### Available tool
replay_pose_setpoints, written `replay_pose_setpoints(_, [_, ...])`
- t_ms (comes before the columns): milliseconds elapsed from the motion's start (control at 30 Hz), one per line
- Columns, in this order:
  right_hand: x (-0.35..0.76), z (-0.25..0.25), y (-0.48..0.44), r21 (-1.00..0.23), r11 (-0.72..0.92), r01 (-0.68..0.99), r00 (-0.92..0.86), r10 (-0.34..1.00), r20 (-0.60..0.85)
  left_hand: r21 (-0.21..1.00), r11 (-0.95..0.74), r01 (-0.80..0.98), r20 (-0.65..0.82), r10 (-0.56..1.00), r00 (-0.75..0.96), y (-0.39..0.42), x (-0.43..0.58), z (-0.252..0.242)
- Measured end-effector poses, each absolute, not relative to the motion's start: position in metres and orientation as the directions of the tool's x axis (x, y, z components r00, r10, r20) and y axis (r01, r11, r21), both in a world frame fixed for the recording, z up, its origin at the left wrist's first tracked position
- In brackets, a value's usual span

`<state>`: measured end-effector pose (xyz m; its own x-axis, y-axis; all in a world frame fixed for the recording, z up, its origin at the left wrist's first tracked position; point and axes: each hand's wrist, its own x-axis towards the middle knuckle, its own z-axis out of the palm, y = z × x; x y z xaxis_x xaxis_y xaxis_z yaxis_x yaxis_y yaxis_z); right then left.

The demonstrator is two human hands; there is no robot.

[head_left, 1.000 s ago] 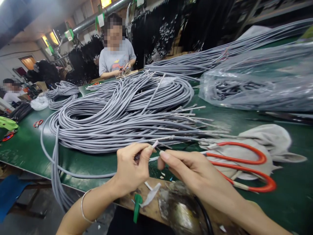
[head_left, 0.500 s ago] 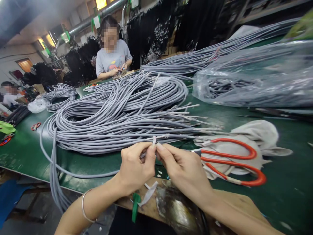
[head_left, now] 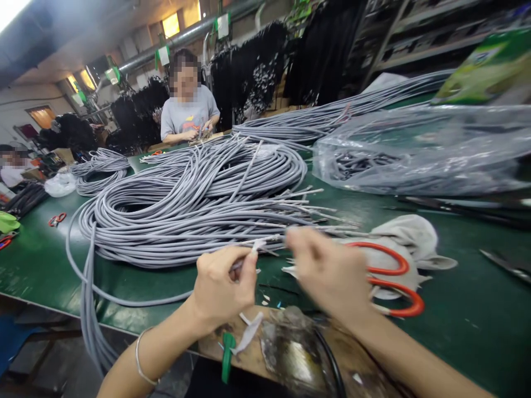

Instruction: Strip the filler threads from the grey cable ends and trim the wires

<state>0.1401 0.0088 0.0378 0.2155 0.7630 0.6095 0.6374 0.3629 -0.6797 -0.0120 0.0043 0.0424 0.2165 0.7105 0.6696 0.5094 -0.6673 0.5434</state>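
Note:
My left hand (head_left: pixel 226 282) is closed round a grey cable, pinching it near its end, where a whitish strip (head_left: pixel 258 245) sticks up between thumb and forefinger. The cable trails left from the hand. My right hand (head_left: pixel 327 265) is apart from it, curled and blurred by motion, so its grip is unclear. Just behind that hand lie scissors with orange handles (head_left: pixel 409 301), their blades hidden by it. They rest on a whitish cloth (head_left: pixel 409 235). A big bundle of grey cables (head_left: pixel 166 243) lies beyond both hands, its stripped ends pointing right.
A clear plastic bag (head_left: pixel 418 166) of dark parts lies at right, near a scissor blade (head_left: pixel 504 265). Close to me are a wooden board (head_left: pixel 224 342) with a stained metal block (head_left: pixel 296 348) and a green clip (head_left: pixel 227 359). Opposite sits a co-worker (head_left: pixel 188 110).
My right hand has come away from the left, moving right. My left hand keeps the cable, with the whitish strip now loose at its end. The view has shifted slightly.

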Motion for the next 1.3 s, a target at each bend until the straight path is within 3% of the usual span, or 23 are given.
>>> replay_pose_setpoints(67, [0.147, 0.043, 0.01, -0.77, 0.245, 0.59, 0.427, 0.714, 0.554, 0.629, -0.616, 0.475, 0.602, 0.772, 0.203, 0.005, -0.016, 0.042])
replay_pose_setpoints(100, [0.148, 0.044, 0.01, -0.781, 0.267, 0.565, 0.413, 0.727, 0.548, 0.683, -0.577, 0.449, 0.558, 0.808, 0.189, 0.005, -0.017, 0.042])
replay_pose_setpoints(167, [0.144, 0.043, 0.008, -0.655, 0.465, 0.596, 0.194, 0.708, 0.679, 0.783, -0.492, 0.38, 0.462, 0.869, 0.174, 0.008, -0.02, 0.042])
replay_pose_setpoints(267, [0.135, 0.038, 0.005, -0.389, 0.696, 0.603, -0.077, 0.537, 0.84, 0.86, -0.417, 0.294, 0.367, 0.906, 0.212, 0.01, -0.024, 0.044])
replay_pose_setpoints(367, [0.135, 0.036, 0.004, -0.396, 0.733, 0.553, -0.091, 0.526, 0.846, 0.84, -0.437, 0.322, 0.354, 0.891, 0.285, 0.01, -0.027, 0.046])
replay_pose_setpoints(467, [0.139, 0.041, 0.006, -0.656, 0.636, 0.407, -0.108, 0.747, 0.656, 0.705, -0.592, 0.39, 0.44, 0.797, 0.415, 0.012, -0.03, 0.047])
replay_pose_setpoints(533, [0.139, 0.043, 0.008, -0.868, 0.421, 0.264, -0.147, 0.907, 0.396, 0.595, -0.702, 0.391, 0.503, 0.705, 0.5, 0.013, -0.032, 0.046])
replay_pose_setpoints(600, [0.137, 0.043, 0.011, -0.986, 0.131, 0.103, -0.192, 0.975, 0.109, 0.531, -0.76, 0.373, 0.54, 0.644, 0.542, 0.014, -0.033, 0.044])
replay_pose_setpoints(700, [0.133, 0.04, 0.014, -0.982, -0.173, -0.074, -0.248, 0.957, -0.15, 0.517, -0.783, 0.346, 0.565, 0.616, 0.549, 0.015, -0.033, 0.041])
replay_pose_setpoints(900, [0.132, 0.04, 0.016, -0.957, -0.257, -0.137, -0.25, 0.943, -0.218, 0.552, -0.763, 0.337, 0.563, 0.639, 0.525, 0.014, -0.032, 0.043])
replay_pose_setpoints(1033, [0.134, 0.042, 0.015, -0.993, -0.099, -0.066, -0.208, 0.975, -0.083, 0.662, -0.654, 0.365, 0.469, 0.742, 0.479, 0.013, -0.031, 0.043])
replay_pose_setpoints(1133, [0.135, 0.038, 0.011, -0.944, 0.292, 0.15, -0.118, 0.954, 0.277, 0.812, -0.463, 0.356, 0.332, 0.868, 0.37, 0.013, -0.027, 0.038])
replay_pose_setpoints(1233, [0.134, 0.031, 0.007, -0.635, 0.653, 0.412, -0.155, 0.737, 0.658, 0.882, -0.322, 0.345, 0.231, 0.932, 0.279, 0.013, -0.021, 0.032])
replay_pose_setpoints(1300, [0.132, 0.027, 0.005, -0.417, 0.769, 0.485, -0.26, 0.582, 0.771, 0.862, -0.31, 0.401, 0.233, 0.945, 0.23, 0.014, -0.019, 0.029])
